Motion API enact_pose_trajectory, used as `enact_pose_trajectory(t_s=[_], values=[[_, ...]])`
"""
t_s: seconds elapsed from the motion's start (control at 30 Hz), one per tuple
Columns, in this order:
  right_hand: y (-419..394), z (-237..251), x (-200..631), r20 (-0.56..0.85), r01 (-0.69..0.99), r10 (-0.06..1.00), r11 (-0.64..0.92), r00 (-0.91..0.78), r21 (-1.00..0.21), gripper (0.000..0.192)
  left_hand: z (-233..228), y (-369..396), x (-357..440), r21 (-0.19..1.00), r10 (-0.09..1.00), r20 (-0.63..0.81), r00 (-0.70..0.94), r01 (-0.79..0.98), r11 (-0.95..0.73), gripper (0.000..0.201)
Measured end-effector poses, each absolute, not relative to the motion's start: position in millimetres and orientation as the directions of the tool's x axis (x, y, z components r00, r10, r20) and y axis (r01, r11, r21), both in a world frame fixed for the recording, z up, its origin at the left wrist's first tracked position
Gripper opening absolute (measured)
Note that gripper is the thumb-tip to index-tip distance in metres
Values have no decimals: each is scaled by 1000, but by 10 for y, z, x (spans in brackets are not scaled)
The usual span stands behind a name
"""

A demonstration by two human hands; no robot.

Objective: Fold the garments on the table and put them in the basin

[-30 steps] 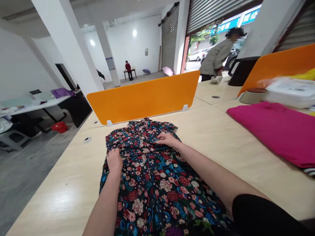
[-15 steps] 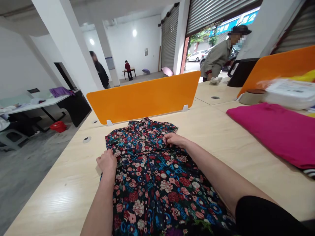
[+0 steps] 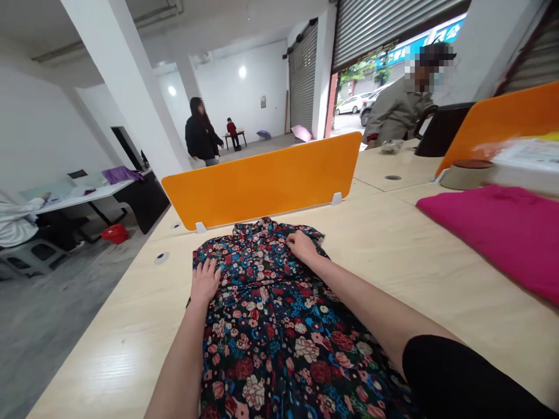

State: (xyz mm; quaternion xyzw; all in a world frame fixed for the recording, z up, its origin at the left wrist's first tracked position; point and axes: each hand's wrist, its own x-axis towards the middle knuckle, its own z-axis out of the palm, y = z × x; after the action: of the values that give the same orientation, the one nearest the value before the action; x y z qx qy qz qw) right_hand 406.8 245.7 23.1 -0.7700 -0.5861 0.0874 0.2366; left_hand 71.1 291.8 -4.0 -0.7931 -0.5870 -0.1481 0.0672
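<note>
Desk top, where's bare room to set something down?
Bare wood lies between the floral dress and the pink cloth, and left of the left hand toward the desk edge. The far right corner is crowded.

A dark cloth dress with red, blue and white flowers (image 3: 279, 326) is lying flat on the light wooden table (image 3: 414, 256), its collar end pointing at the orange board (image 3: 262, 177).

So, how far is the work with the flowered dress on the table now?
Done: the flowered dress lies spread out on the table. In hand: the left hand lies flat on its left side and the right hand rests near the collar. Left: no fold is visible, and the upper part looks wrinkled.
</note>
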Motion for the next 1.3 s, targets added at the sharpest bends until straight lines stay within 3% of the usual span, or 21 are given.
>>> enact_pose_trajectory(t_s=[0.17,0.3,0.5,0.77,0.87,0.97,1.07,1.17,1.3], values=[[2511,251,4040,150,910,963,-151,223,-387,22,-157,2911,646,103,937,304,174,971,-214,50],[2526,235,4006,134,935,976,-121,174,-333,18,-57,3008,613,118,936,318,149,974,-195,42],[2453,313,3987,218,951,967,-60,131,-303,19,76,3109,604,149,942,332,46,984,-101,27],[2518,220,3942,240,914,927,-192,289,-359,21,142,2975,680,197,904,416,-98,980,16,29],[2401,205,3926,320,913,900,-168,295,-372,22,163,2810,680,162,897,441,37,979,-120,30],[2159,215,3928,386,933,914,22,127,-360,30,136,2605,573,130,885,366,289,925,-356,26],[1941,195,3953,267,917,962,153,-53,-369,26,74,2429,370,134,841,301,449,854,-503,24],[1861,160,3975,166,910,985,115,-51,-398,10,37,2342,186,131,818,277,504,824,-552,22],[1863,165,3981,182,890,983,81,2,-448,16,40,2327,112,59,858,247,450,877,-477,24]])
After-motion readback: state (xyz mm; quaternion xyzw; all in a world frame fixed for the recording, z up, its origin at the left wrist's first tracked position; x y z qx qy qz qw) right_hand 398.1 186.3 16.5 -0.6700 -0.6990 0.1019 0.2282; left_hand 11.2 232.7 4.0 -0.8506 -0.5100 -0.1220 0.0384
